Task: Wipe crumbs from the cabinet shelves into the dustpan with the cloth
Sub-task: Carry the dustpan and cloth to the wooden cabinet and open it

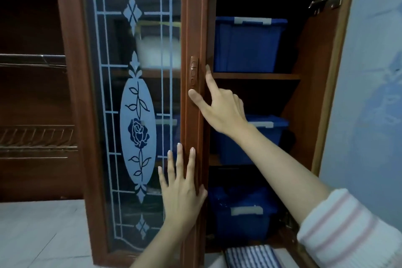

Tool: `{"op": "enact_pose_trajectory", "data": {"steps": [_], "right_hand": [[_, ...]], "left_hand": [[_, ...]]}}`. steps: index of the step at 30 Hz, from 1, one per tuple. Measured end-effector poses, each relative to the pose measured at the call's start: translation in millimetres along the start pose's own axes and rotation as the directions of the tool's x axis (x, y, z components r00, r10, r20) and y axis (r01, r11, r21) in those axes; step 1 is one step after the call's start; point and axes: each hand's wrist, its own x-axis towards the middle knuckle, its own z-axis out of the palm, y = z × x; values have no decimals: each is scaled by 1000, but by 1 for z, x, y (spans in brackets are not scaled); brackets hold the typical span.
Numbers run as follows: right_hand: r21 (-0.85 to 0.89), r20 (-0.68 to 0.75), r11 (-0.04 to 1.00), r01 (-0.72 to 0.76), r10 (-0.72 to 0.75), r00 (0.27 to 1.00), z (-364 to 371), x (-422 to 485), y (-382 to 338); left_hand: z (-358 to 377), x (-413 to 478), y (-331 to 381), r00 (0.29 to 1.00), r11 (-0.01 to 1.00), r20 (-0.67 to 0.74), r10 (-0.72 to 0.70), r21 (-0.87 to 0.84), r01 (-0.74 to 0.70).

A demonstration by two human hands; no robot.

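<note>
- The cabinet [195, 17] is seen from the front; its glass door [139, 93], etched with a rose, is closed, and the second door [369, 93] is swung open on the right.
- The left hand [182, 189] is laid flat on the glass door's right frame rail, with the fingers straight and spread.
- The right hand [221, 111] is set on the same rail's free edge, just below the handle [193, 73]. The edge is pinched between thumb and extended index finger; the remaining fingers are curled.
- The upper shelf [256, 76] is occupied by a blue bin [248, 48] at its front edge. Two more blue bins are stored on the levels below.
- The striped cloth [250, 255] is located under the cabinet's bottom edge, untouched by either hand.
- A striped sleeve [348, 230] is worn on the right arm.
</note>
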Motion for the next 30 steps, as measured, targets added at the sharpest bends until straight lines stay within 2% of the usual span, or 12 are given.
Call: {"op": "enact_pose_trajectory", "data": {"steps": [2,5,9,14,17,24,30], "right_hand": [[-71,8,997,-11,12,1000,1,5,3],[-68,0,997,-40,40,999,3,8,6],[67,2,997,-42,42,999,11,11,2],[251,-20,968,-27,33,999,23,19,2],[323,-20,946,-17,25,1000,30,20,1],[390,-70,921,9,20,997,42,22,8],[401,-49,916,7,14,999,41,23,9]], "left_hand": [[5,5,3,999,999,6,-34,18,34],[13,10,4,999,998,5,-51,47,51],[20,11,-2,998,996,10,-61,71,61],[23,9,-16,1000,994,-22,22,108,-19],[24,10,-18,999,995,-37,21,102,-17],[26,9,-20,999,995,-38,30,92,-27],[28,17,-19,998,993,-41,39,115,-34]]}}
